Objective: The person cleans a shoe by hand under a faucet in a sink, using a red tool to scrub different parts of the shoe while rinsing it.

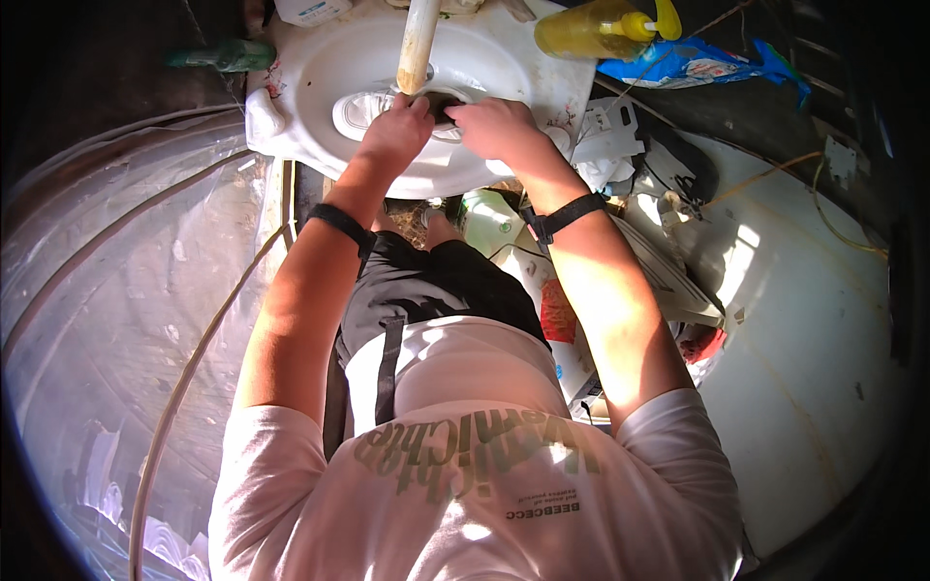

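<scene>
A white lace-up shoe lies on its length in the white washbasin, toe to the left, under the end of a pale faucet pipe. My left hand grips the near side of the shoe's opening, with its fingers bunched just below the pipe's end. At the heel part, my right hand has its fingertips on the rim of the dark opening. The fingers partly hide the middle of the shoe. Both forearms wear black straps.
A yellow pump bottle and a blue plastic packet are at the right rear. A green glass bottle lies beyond the left rim. A white lump, possibly soap, sits on the left corner. Plastic sheeting hangs at the left.
</scene>
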A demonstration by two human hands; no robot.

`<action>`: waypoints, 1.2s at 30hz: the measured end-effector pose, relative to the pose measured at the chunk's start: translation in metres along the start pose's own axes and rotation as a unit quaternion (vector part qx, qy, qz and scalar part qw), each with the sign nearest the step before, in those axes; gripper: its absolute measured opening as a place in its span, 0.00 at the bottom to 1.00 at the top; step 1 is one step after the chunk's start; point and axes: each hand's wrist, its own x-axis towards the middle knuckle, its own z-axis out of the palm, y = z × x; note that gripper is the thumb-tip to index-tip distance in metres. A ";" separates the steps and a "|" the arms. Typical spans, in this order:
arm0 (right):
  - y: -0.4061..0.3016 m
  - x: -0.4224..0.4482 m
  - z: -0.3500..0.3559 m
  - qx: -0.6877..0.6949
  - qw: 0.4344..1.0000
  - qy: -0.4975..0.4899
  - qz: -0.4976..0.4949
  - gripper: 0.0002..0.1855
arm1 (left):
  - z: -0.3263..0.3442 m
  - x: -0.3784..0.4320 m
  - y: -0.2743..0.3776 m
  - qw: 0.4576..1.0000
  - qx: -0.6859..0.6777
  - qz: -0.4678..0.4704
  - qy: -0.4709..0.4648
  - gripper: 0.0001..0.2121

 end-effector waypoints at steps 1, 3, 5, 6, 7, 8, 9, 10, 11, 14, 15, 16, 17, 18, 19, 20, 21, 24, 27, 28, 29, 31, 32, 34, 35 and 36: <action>-0.004 0.008 0.003 0.016 0.999 -0.039 -0.033 0.21 | -0.002 -0.001 0.004 1.000 -0.004 0.007 0.015 0.03; -0.011 0.018 0.008 0.018 0.996 -0.080 -0.024 0.15 | -0.007 -0.011 0.007 0.999 -0.025 0.009 0.024 0.03; -0.009 0.017 0.011 -0.009 0.999 0.006 0.049 0.13 | -0.012 -0.016 0.005 0.999 -0.030 0.013 0.027 0.03; -0.009 0.016 0.013 -0.006 0.998 0.003 0.055 0.13 | -0.012 -0.018 0.003 0.999 -0.034 0.013 0.031 0.03; -0.009 0.016 0.015 -0.006 0.999 0.004 0.053 0.13 | -0.012 -0.015 -0.001 0.999 -0.032 0.012 0.031 0.03; -0.009 0.016 0.016 -0.007 0.999 0.006 0.040 0.13 | -0.010 -0.008 -0.005 0.999 -0.036 -0.004 0.038 0.03; -0.005 0.014 0.019 -0.008 0.999 0.005 0.032 0.14 | -0.013 0.000 -0.003 0.998 -0.044 -0.017 0.044 0.03; -0.004 0.012 0.025 -0.010 0.999 0.004 0.036 0.14 | -0.021 0.008 -0.001 0.998 -0.041 -0.047 0.004 0.03; -0.005 0.008 0.031 -0.015 0.999 0.013 0.038 0.14 | -0.020 0.012 -0.002 0.998 -0.045 -0.045 0.005 0.03; -0.007 0.003 0.028 -0.015 0.999 0.012 0.049 0.14 | 0.000 0.031 -0.016 1.000 0.017 0.004 -0.014 0.04; -0.012 0.003 0.024 -0.002 0.998 0.002 0.057 0.14 | 0.032 0.033 -0.028 1.000 0.020 0.000 -0.014 0.04; -0.020 0.006 0.018 -0.001 0.999 0.005 0.046 0.14 | 0.071 0.030 -0.047 0.995 -0.047 -0.074 -0.051 0.04; -0.016 0.007 0.019 -0.001 0.999 -0.007 0.041 0.14 | 0.081 0.034 -0.048 0.989 -0.086 -0.099 -0.073 0.04; -0.014 0.008 0.020 0.000 0.999 -0.018 0.033 0.14 | 0.085 0.037 -0.050 0.980 -0.121 -0.127 -0.092 0.05; -0.005 0.006 0.027 0.005 0.999 -0.021 0.047 0.14 | 0.063 0.042 -0.039 0.965 -0.180 -0.152 -0.113 0.05; -0.001 0.008 0.028 -0.002 0.999 -0.016 0.050 0.13 | 0.044 0.043 -0.036 0.958 -0.205 -0.163 -0.121 0.06; 0.002 0.011 0.027 -0.009 0.998 -0.010 0.054 0.13 | 0.024 0.044 -0.034 0.949 -0.230 -0.176 -0.127 0.07; -0.016 0.020 0.015 -0.029 0.997 -0.050 0.060 0.12 | -0.016 0.012 -0.037 0.985 -0.168 0.005 -0.032 0.12; -0.031 0.022 0.006 -0.006 0.997 -0.063 0.032 0.12 | -0.034 -0.002 -0.028 0.987 -0.151 0.042 -0.026 0.13; -0.032 0.020 0.001 0.037 0.997 -0.071 0.013 0.14 | -0.038 -0.006 -0.025 0.982 -0.181 0.052 0.008 0.14; -0.028 0.024 0.006 0.039 0.997 -0.070 0.018 0.14 | -0.042 -0.008 -0.024 0.982 -0.182 0.058 0.007 0.14; -0.031 0.032 0.001 0.187 0.980 -0.051 0.051 0.13 | -0.046 -0.018 -0.031 0.971 -0.231 0.045 0.049 0.14; -0.031 0.026 0.002 0.157 0.980 -0.058 0.103 0.15 | -0.043 -0.022 -0.034 0.970 -0.235 0.036 0.052 0.14; -0.046 0.034 0.019 0.122 0.984 -0.047 0.122 0.15 | -0.044 -0.022 -0.029 0.968 -0.242 0.042 0.052 0.14; -0.049 0.037 0.028 0.087 0.985 -0.036 0.144 0.15 | -0.043 -0.020 -0.027 0.966 -0.250 0.050 0.051 0.14; -0.047 0.037 0.017 0.076 0.988 -0.095 0.097 0.15 | -0.045 -0.022 -0.028 0.965 -0.252 0.050 0.052 0.14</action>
